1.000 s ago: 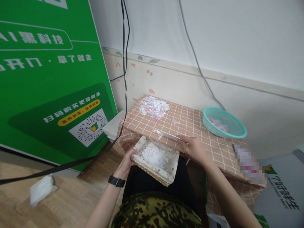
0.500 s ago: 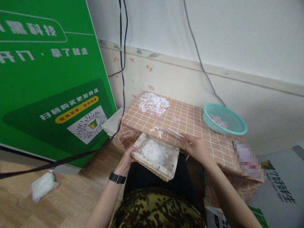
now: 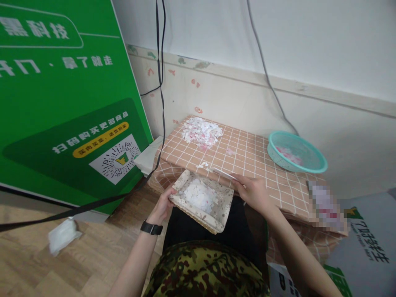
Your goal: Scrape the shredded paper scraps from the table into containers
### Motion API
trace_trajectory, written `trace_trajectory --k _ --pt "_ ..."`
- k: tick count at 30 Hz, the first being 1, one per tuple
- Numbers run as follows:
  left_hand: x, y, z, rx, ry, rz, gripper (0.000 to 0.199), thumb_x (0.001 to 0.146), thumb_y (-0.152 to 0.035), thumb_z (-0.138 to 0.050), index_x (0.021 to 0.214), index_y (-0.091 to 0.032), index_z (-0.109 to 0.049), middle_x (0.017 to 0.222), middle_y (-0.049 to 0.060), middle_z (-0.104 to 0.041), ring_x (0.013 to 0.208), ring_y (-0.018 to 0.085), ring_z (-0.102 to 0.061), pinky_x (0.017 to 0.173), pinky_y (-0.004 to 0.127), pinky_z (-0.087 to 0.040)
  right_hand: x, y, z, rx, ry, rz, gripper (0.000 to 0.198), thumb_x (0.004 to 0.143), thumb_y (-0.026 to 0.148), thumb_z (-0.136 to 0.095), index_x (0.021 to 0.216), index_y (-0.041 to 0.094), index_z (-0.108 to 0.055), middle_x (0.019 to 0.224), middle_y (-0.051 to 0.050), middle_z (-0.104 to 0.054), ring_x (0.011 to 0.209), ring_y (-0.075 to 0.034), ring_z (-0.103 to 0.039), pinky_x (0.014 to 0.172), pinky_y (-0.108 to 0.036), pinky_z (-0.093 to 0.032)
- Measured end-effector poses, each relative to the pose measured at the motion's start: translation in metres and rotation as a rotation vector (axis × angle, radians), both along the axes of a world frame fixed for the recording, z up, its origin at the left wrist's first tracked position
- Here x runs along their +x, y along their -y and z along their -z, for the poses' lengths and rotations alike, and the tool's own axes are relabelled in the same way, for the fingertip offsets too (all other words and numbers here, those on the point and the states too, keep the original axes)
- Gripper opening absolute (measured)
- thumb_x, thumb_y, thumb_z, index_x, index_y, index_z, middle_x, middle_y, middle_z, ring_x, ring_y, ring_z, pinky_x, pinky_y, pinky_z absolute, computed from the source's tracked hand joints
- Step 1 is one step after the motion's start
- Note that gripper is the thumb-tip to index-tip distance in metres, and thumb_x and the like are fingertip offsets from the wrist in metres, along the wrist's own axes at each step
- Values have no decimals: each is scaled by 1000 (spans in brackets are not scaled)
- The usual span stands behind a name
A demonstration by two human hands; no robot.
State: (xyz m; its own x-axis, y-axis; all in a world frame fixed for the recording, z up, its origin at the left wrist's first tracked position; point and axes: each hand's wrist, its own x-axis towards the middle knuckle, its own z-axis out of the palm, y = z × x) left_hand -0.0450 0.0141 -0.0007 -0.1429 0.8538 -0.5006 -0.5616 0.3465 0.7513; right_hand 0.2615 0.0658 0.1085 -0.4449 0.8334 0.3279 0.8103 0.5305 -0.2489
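My left hand (image 3: 163,207) grips the left rim of a shallow rectangular tray (image 3: 228,206) with a beige patterned lining and a woven outer side. Inside it lies a heap of white paper scraps (image 3: 199,196). The tray is tilted just below the table's front edge. Fingers closed, my right hand (image 3: 254,192) pinches a thin white card (image 3: 224,173) by its right end. The card is tilted low over the table edge, close beside a few loose scraps (image 3: 203,165). Farther back on the table is a larger pile of white and pinkish scraps (image 3: 202,132).
A checked brown cloth (image 3: 244,159) covers the table against the wall. On its right stand a turquoise basket (image 3: 297,152) with pink pieces inside and a blurred-out flat item (image 3: 328,206). Black cables (image 3: 161,103) hang at left before a green panel (image 3: 62,99).
The card has moved slightly down and left along the table edge. Fewer scraps show at that edge. My left hand still holds the tray; the view has shifted slightly.
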Motion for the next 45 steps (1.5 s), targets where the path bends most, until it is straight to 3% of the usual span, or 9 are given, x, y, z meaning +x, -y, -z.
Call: trace_trajectory --k 8,16,26,34,40,45 --pt "-4 -1 3 -1 -29 -18 11 65 -23 -63 70 -15 -68 60 3 -66 52 17 -55 48 27 -43 -20 5 -7 -54 -36 -57 32 95 30 -41 114 22 -66 85 -5 -74 67 -18 -68 61 -26 -47" --pt "2 0 1 65 4 -50 34 64 -22 -63 96 -14 -71 71 4 -72 58 18 -60 50 26 -43 -17 -1 -6 1 16 48 36 93 31 -40 115 19 -65 68 -5 -70 55 -18 -63 54 -26 -41" --pt "-7 -2 6 21 -38 -60 25 65 -26 -64 85 -11 -71 71 6 -72 61 19 -62 53 28 -45 -32 -19 -4 17 84 74 35 92 29 -39 114 20 -64 67 -5 -69 57 -19 -63 54 -27 -38" --pt "-9 -2 1 49 -5 -79 34 66 -24 -66 97 -13 -72 77 8 -75 69 24 -65 52 29 -44 -49 -21 -7 7 165 -107 33 92 23 -40 117 21 -62 76 -5 -71 63 -17 -64 59 -25 -40" --pt "-8 -2 -1 54 33 -87 37 66 -22 -65 101 -12 -71 78 7 -75 73 25 -67 56 29 -48 -47 -7 -5 -49 78 -212 33 94 22 -41 119 22 -61 84 -6 -72 70 -15 -65 63 -24 -43" --pt "-7 -1 -2 66 44 -90 37 65 -22 -65 100 -9 -71 78 8 -75 72 24 -67 57 28 -49 -43 -4 -7 -60 46 -279 34 94 25 -43 123 23 -61 80 -5 -72 67 -14 -65 60 -23 -42"
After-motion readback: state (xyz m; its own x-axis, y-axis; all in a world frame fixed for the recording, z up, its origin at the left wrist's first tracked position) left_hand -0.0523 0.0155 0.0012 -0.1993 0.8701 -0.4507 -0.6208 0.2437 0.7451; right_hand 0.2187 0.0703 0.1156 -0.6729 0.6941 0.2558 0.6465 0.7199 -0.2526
